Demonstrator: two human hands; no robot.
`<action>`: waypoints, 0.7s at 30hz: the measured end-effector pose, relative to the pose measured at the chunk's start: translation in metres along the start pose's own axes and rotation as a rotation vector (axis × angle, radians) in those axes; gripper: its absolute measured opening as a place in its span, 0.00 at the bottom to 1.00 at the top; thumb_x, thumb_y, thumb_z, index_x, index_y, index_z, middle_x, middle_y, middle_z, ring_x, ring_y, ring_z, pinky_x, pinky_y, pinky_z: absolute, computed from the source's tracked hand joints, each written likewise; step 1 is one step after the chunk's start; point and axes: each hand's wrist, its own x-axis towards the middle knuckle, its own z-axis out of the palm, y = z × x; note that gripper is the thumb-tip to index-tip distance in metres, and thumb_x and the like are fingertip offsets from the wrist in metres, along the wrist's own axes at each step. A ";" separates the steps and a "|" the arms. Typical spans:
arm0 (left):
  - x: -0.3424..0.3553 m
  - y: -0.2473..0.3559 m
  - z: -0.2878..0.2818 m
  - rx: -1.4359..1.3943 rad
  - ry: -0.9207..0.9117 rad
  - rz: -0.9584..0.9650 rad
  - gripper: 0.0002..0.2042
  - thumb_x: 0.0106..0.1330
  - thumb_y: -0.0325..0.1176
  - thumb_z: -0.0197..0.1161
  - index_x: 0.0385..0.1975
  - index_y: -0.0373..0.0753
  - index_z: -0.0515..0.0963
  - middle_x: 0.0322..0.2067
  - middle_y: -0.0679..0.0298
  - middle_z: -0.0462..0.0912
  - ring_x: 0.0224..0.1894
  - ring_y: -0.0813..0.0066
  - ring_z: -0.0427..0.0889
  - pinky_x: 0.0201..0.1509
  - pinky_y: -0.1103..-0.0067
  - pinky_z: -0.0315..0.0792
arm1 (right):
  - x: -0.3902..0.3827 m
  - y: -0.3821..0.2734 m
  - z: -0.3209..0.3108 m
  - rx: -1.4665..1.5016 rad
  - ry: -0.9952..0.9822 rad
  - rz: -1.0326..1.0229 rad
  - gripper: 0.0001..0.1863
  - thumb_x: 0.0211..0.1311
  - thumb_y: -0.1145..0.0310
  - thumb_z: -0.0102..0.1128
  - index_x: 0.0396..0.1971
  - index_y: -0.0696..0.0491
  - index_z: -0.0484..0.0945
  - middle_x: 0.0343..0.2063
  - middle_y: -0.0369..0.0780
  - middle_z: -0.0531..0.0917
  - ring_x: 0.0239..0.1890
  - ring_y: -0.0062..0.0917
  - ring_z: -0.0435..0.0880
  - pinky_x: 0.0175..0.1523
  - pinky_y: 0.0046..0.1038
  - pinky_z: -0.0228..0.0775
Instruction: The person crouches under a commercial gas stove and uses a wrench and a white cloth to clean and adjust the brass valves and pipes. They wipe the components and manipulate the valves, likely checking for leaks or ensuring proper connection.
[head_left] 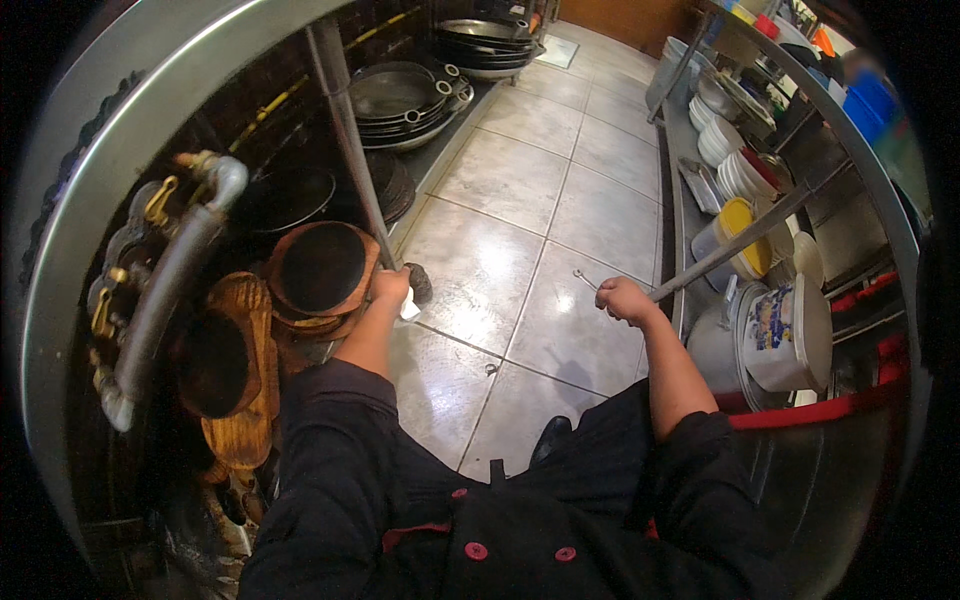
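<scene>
My right hand is closed round a small silver wrench, whose ringed end sticks out to the left over the floor. On the other side, my left hand is closed beside the lower end of a steel table leg. A small white piece shows under its fingers, and a dark, rough lump is just beyond them. What the left fingers grip is mostly hidden. A small metal ring lies on the tiles between my arms.
On the left shelf are black sizzle plates on wooden boards, stacked pans, and a grey pipe with brass valves. Right-hand shelving holds white bowls, a yellow-lidded tub and a large pot. A steel rail crosses above my right hand.
</scene>
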 end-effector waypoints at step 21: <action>-0.119 0.112 -0.113 -0.657 -0.511 0.385 0.22 0.48 0.18 0.55 0.48 0.30 0.71 0.37 0.57 0.79 0.39 0.67 0.80 0.43 0.74 0.74 | -0.057 -0.067 0.008 0.065 -0.030 -0.105 0.08 0.51 0.72 0.51 0.18 0.59 0.76 0.12 0.38 0.73 0.12 0.24 0.69 0.19 0.27 0.62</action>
